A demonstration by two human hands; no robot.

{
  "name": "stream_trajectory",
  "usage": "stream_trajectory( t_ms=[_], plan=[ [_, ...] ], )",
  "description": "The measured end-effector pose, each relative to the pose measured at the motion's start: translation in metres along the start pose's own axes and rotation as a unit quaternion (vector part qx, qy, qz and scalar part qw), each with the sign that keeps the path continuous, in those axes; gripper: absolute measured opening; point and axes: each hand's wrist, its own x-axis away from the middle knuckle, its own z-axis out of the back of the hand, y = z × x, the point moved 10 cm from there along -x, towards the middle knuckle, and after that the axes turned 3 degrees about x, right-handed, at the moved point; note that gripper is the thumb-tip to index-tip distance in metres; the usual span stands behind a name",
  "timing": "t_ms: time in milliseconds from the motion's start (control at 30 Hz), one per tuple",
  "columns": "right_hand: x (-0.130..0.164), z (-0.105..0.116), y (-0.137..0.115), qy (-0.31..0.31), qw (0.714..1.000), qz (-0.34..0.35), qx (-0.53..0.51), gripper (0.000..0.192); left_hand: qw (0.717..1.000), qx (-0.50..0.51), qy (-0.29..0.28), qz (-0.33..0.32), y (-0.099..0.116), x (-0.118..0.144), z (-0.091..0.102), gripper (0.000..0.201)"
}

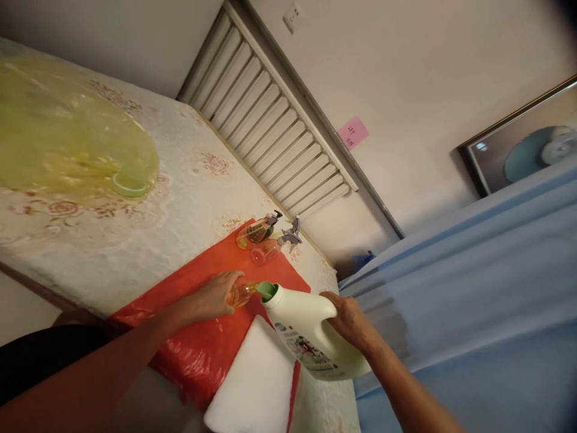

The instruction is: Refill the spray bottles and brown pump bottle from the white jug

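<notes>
My right hand (348, 319) grips the handle of a large pale-green detergent jug (311, 337), which is tilted so its green-lined mouth points left. Fingers of my left hand (219, 294) are wrapped round a small clear bottle (242, 293) whose open neck meets the jug's mouth. Whether liquid is flowing between them I cannot make out. Just beyond, a clear spray bottle (265, 251) with a grey trigger head stands beside another clear bottle (252, 233) with a dark pump top. Both stand on a red plastic sheet (198, 343).
A white folded cloth or pad (256, 379) lies on the red sheet, near the jug. The floral tablecloth (180, 174) carries a yellow plastic bag (67, 132) at the left. Behind are a white radiator (270, 108) and, rightward, a blue curtain (473, 288).
</notes>
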Motion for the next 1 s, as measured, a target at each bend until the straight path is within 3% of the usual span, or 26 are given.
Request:
stream_trajectory(
  t_ms=[533,1000],
  plan=[
    [-0.0001,0.0008,-0.0016,-0.003,1.0,-0.005,0.001,0.024,1.0,0.012,-0.006,-0.004,0.0073,0.0024,0.0047,0.056],
    [0.0007,0.0008,-0.0022,-0.009,1.0,-0.002,0.005,0.027,1.0,0.002,-0.006,-0.001,0.0002,-0.0001,0.0006,0.064]
  ],
)
